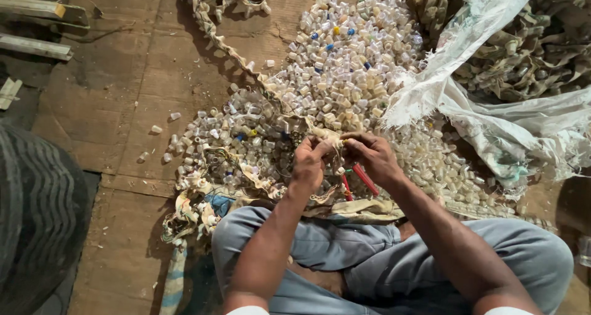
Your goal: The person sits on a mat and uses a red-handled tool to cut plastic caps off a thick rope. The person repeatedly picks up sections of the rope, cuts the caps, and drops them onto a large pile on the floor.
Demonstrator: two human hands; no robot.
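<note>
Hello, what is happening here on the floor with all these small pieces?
A person sits on the floor and works with both hands over their lap. The left hand pinches a pale strip, and the right hand holds a tool with red handles against it. In front lies a big pile of small plastic caps, mostly white, a few blue or yellow. A torn white sack lies to the right.

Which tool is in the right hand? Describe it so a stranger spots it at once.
Start at the big heap of small pale plastic caps on the brown floor, then drop to the two hands meeting at its near edge. Below the right hand stick out the tool's red handles, the only bright red thing among the whitish pieces.
</note>
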